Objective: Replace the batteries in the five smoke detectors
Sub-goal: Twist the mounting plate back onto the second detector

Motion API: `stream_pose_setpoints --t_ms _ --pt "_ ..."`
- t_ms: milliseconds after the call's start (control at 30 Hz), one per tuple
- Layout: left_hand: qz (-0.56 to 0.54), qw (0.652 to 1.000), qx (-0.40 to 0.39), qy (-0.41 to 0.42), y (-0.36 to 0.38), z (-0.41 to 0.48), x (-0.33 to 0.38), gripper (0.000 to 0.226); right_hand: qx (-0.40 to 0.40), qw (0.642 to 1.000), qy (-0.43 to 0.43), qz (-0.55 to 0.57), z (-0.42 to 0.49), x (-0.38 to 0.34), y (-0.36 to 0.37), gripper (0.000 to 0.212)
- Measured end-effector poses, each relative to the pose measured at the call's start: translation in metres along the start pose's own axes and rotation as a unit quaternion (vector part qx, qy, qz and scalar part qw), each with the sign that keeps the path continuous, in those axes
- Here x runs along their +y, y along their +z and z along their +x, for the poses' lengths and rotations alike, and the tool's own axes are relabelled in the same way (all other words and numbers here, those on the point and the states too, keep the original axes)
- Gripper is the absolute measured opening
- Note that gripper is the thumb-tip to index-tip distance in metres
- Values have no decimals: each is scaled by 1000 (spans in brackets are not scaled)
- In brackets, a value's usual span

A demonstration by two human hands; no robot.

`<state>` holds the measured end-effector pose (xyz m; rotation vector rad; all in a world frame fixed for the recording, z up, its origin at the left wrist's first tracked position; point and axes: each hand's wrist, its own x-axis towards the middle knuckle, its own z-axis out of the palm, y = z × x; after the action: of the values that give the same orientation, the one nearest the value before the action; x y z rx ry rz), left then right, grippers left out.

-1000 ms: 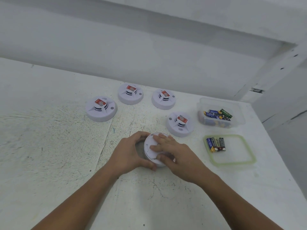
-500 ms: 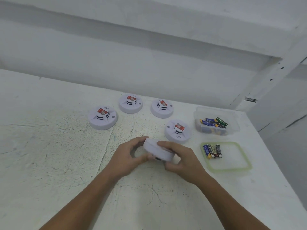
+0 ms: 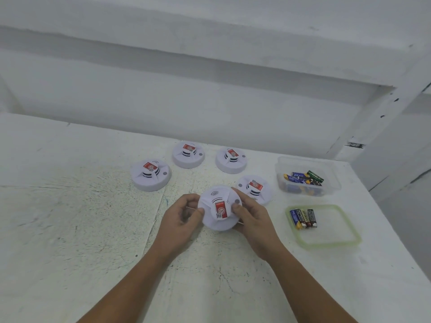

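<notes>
White plastic, round: the detector (image 3: 220, 207) is held up off the table (image 3: 81, 229) between both hands, near centre, face toward the camera; red label and sounder slots show, so the back is turned away and unseen. Left hand (image 3: 180, 220) is closed on the left rim, thumb on the front edge; right hand (image 3: 253, 215) is closed on the right rim, thumb just beside the small grey button, fingers behind.

Step in hand, as I judge it: handling one unit of five, either about to be opened or just closed; cannot tell which, since the battery bay is hidden. Next move likely calls for turning it over, or twisting the base off with the hands working against each other; grip should stay on the rim, clear of the raised middle.

Just right of the hands, a green-rimmed lid (image 3: 326, 238) lies flat with three or four cells (image 3: 303, 218) side by side at its near-left corner. Beyond it, a clear tub (image 3: 335, 176) holds a loose heap of batteries; which lot is fresh and which spent is not plain.

Farther out, four more detectors sit face up on the table: one (image 3: 255, 188) touching or just behind the right fingers; one (image 3: 150, 174) to the left; two at the back (image 3: 188, 153), (image 3: 231, 159); then the white wall.
</notes>
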<state>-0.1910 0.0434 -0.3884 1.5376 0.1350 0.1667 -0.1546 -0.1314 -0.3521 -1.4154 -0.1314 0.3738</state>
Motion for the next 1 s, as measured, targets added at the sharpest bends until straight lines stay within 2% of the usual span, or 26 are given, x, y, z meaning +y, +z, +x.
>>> stream_pose_setpoints --t_ms 133,333,433,1000 --pt "17 1000 19 12 0 -1 1 19 13 1000 5 20 1 5 4 34" --pt "35 999 27 14 1 -3 5 24 22 999 13 28 1 8 7 42" --pt "15 1000 27 5 1 -3 5 19 20 999 13 27 1 8 8 46" --pt "-6 1000 20 -3 1 -6 7 17 41 999 14 24 -1 16 6 38"
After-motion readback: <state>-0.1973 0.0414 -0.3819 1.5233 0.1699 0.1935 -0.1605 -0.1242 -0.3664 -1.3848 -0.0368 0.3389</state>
